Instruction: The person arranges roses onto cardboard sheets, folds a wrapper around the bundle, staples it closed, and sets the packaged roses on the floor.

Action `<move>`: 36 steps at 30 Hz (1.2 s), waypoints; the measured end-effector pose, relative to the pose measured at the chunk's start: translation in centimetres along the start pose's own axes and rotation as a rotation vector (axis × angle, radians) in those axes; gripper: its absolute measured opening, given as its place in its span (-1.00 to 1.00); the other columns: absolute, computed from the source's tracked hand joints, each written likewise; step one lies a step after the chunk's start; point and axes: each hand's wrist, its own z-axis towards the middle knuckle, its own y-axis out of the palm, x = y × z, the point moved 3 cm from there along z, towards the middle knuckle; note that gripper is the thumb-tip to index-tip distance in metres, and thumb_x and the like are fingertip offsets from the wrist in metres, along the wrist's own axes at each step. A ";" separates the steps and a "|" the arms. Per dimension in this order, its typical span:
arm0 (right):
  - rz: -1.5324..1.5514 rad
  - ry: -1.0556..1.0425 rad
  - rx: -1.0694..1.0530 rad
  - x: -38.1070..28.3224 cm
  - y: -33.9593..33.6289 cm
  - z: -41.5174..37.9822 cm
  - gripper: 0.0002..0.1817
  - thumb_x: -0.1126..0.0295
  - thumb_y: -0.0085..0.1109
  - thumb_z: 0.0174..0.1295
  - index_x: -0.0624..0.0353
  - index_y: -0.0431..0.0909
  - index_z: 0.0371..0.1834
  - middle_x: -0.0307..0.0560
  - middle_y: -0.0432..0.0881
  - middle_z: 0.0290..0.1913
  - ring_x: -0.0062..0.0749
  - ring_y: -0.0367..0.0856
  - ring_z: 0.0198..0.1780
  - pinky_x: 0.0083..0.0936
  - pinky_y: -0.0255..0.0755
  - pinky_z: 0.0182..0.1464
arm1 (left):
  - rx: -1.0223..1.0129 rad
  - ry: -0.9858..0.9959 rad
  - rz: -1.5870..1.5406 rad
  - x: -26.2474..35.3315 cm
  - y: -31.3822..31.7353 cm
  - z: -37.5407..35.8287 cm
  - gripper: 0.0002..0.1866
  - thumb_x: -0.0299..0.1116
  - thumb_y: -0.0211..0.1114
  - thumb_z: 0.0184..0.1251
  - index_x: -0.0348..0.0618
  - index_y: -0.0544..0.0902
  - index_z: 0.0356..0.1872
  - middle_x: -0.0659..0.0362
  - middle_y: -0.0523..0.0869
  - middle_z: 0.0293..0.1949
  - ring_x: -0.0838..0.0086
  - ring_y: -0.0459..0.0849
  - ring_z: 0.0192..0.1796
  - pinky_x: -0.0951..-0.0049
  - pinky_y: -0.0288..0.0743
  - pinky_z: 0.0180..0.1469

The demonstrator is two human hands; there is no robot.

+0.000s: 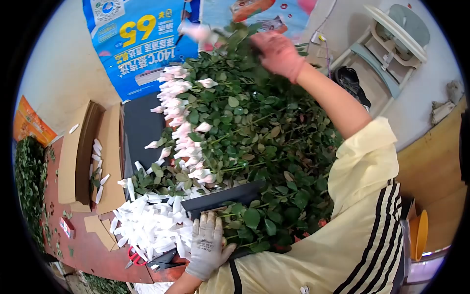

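Observation:
My right hand (279, 55), in a pink-red glove, is raised over the far end of the pile. Its fingers close around a leafy rose stem, and the pale rose head (197, 32) at the left is smeared by motion. My left hand (206, 245), in a grey-white printed glove, lies at the near edge with fingers stretched out and thumb apart. Its fingertips are by a black strip (223, 198), beside loose white sleeves (152, 223). Many roses (264, 122) lie stacked, their pale pink sleeved heads (178, 117) lined up to the left.
Red-handled scissors (134, 257) and a black tool (164, 260) lie near the front edge of the red table (90, 255). Cardboard (78, 157) stands at the left, with a small red box (66, 228) nearby. A high chair (387, 49) stands at the back right.

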 end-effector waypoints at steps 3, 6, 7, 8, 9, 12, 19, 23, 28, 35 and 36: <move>0.053 -0.198 -0.204 -4.6 2.4 -1.0 -0.81 0.38 0.02 -0.03 0.06 0.47 -0.30 -0.07 0.56 -0.35 -0.25 0.58 -0.21 -0.37 0.46 -0.20 | 0.007 0.004 0.003 0.5 -0.8 -0.2 -0.13 0.02 0.30 -0.02 -0.46 0.26 0.21 -0.30 0.21 0.28 -0.16 0.10 0.36 -0.05 -0.10 0.36; 0.014 -0.303 -0.234 -13.0 7.3 -5.2 -0.84 0.28 -0.03 0.02 -0.07 0.46 -0.31 -0.19 0.44 -0.40 -0.30 0.44 -0.25 -0.42 0.35 -0.11 | 0.196 0.143 -0.118 -0.5 -5.6 0.9 -0.29 -0.06 0.34 -0.09 -0.33 0.44 0.08 -0.17 0.39 0.15 -0.07 0.32 0.22 0.04 0.11 0.29; 0.089 -0.310 -0.193 -13.9 8.8 -6.3 -0.78 0.27 -0.04 0.06 -0.03 0.45 -0.20 -0.14 0.41 -0.29 -0.24 0.40 -0.16 -0.31 0.33 -0.06 | 0.276 0.129 -0.232 -1.7 -7.1 1.2 -0.34 -0.14 0.35 -0.08 -0.32 0.45 0.07 -0.14 0.43 0.12 -0.03 0.36 0.20 0.09 0.15 0.27; 0.117 -0.308 -0.219 -13.4 8.4 -6.1 -0.77 0.27 -0.05 0.10 -0.02 0.45 -0.17 -0.13 0.42 -0.25 -0.22 0.41 -0.12 -0.29 0.33 -0.07 | 0.391 0.130 -0.203 -3.6 -8.3 2.0 -0.38 -0.23 0.33 -0.08 -0.32 0.45 0.06 -0.12 0.44 0.11 0.01 0.38 0.19 0.12 0.18 0.26; 0.156 -0.312 -0.246 -13.3 7.9 -5.9 -0.77 0.27 -0.05 0.13 -0.01 0.44 -0.15 -0.12 0.42 -0.20 -0.20 0.41 -0.08 -0.27 0.33 -0.07 | 0.504 0.120 -0.177 -5.5 -9.1 2.8 -0.42 -0.32 0.32 -0.08 -0.32 0.46 0.06 -0.11 0.45 0.09 0.05 0.39 0.18 0.15 0.21 0.25; 0.051 -0.181 -0.210 -11.5 5.7 -4.6 -0.75 0.28 -0.03 0.10 0.00 0.44 -0.13 -0.16 0.44 -0.21 -0.26 0.44 -0.07 -0.35 0.32 -0.08 | 0.706 0.029 -0.227 -8.5 -12.6 7.8 -0.36 -0.40 0.28 -0.06 -0.36 0.38 0.15 -0.10 0.41 0.16 0.11 0.37 0.23 0.18 0.17 0.31; 0.124 -0.042 -0.158 -9.2 2.3 -5.2 -0.65 0.38 -0.10 0.11 0.14 0.44 -0.02 -0.06 0.53 -0.14 -0.29 0.54 -0.11 -0.45 0.38 -0.09 | 0.273 0.212 -1.432 -11.4 -14.7 17.8 -0.24 -0.36 0.40 0.00 -0.38 0.27 0.26 0.01 0.50 0.11 0.32 0.48 0.14 0.35 0.31 0.22; 0.174 -0.050 -0.126 -9.3 1.5 -5.6 -0.63 0.40 -0.08 0.04 0.19 0.45 -0.03 -0.07 0.53 -0.13 -0.29 0.54 -0.10 -0.49 0.41 -0.10 | 0.311 -0.012 -0.575 -9.9 -13.7 21.3 -0.48 -0.34 0.44 -0.06 -0.19 0.54 0.01 0.13 0.62 -0.10 0.38 0.56 -0.01 0.34 0.43 0.03; 0.139 -0.112 0.043 -9.3 2.5 -6.1 -0.71 0.39 -0.09 0.06 0.11 0.45 -0.12 -0.14 0.52 -0.11 -0.32 0.53 -0.12 -0.42 0.41 -0.06 | 0.303 0.100 0.427 -9.6 -10.5 25.8 -0.54 -0.14 0.16 0.17 -0.11 0.51 0.08 0.04 0.59 0.02 0.22 0.53 0.05 0.23 0.36 0.10; 0.200 0.416 0.241 3.0 -8.2 -7.5 -0.76 0.47 0.01 0.05 0.16 0.43 -0.18 0.01 0.57 -0.39 -0.09 0.60 -0.33 -0.34 0.51 -0.31 | 0.292 -0.182 0.191 -12.7 -9.8 25.7 -0.63 -0.10 0.10 0.21 -0.08 0.59 -0.07 -0.08 0.67 -0.22 0.04 0.61 -0.10 0.13 0.46 -0.03; 0.242 0.389 0.427 5.8 -9.2 -8.1 -0.75 0.49 -0.01 0.10 0.19 0.40 -0.12 0.07 0.57 -0.39 -0.04 0.59 -0.36 -0.29 0.51 -0.33 | 0.304 -0.209 0.172 -13.5 -10.0 25.7 -0.63 -0.10 0.10 0.20 -0.09 0.59 -0.07 -0.08 0.66 -0.22 0.03 0.61 -0.11 0.14 0.46 -0.03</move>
